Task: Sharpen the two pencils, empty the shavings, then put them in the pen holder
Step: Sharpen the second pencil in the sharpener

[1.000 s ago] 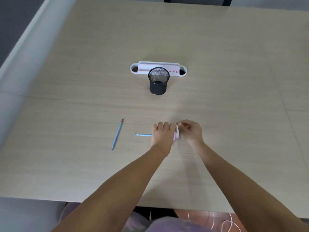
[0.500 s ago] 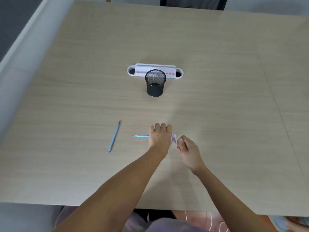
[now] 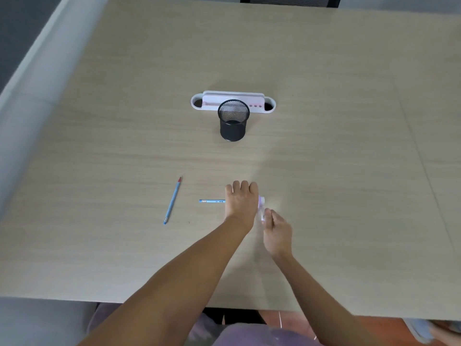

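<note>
Seen from above: a pale wood-grain table, two bare forearms reaching in from the near edge. Landmark for all places: the black mesh pen holder, upright near the table's middle, apparently empty.

Just behind the pen holder, touching or nearly so: a white desk organiser with pink trim.

Well in front of the pen holder: the left hand, palm down, curled closed over a small pink-and-white sharpener, mostly hidden beneath it. Sticking out from under that hand, away to the left: a blue pencil, lying level, its eraser end outermost, its tip inside the grip and out of sight. Just right of the left hand: the right hand, fingers drawn narrow, pinching at a pale part on the sharpener's near side; exact hold too small to tell.

Further left of the pen holder, in front of it, apart from both hands: a second blue pencil, slanted, red-tipped end pointing away.

Likely handling: pencils light, stiff, slim, prone to rolling, points brittle; best gripped mid-shaft. Sharpener light, smooth plastic, apt to slip or spill shavings; best held firmly by its body.
</note>
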Demonstrator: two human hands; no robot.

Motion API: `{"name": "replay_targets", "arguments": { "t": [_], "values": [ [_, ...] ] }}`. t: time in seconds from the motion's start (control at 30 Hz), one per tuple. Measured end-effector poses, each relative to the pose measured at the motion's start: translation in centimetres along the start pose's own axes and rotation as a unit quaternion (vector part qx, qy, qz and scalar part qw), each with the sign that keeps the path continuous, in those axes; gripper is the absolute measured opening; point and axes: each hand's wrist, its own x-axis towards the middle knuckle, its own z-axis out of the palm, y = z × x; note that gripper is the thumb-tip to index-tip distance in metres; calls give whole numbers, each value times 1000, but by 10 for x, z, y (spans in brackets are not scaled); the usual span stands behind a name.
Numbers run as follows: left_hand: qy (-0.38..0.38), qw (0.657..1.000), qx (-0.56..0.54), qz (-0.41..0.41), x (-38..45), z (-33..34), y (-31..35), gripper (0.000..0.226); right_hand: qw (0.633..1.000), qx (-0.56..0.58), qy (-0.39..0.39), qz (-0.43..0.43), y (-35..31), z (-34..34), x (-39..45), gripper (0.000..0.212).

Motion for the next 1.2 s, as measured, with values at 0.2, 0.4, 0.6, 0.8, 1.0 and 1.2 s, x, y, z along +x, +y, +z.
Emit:
{"name": "replay_targets", "arguments": {
  "t": [0.2, 0.4, 0.6, 0.8, 1.0, 1.2],
  "values": [
    [0, 998, -50, 23, -1, -6, -5, 40, 994, 71, -73, -38, -32, -32, 27, 42],
    [-10, 999, -48, -1, 0, -1, -3, 57, 998, 12, -9, 69, -20, 1, 90, 16],
    [-6, 1000, -19, -12, -1, 0, 1, 56, 992, -121, 35, 9, 9, 15, 30, 28],
    [2, 999, -37, 9, -2, -1, -2, 47, 997, 74, -28, -25, -20, -20, 8, 43],
    [4, 998, -62, 4, -1, -3, -4, 47, 997, 44, -3, 57, -26, -2, 84, 23],
    [-6, 999, -37, -7, -2, -3, -1, 51, 994, -92, 26, 45, 3, 15, 42, 27]
  ]
}}
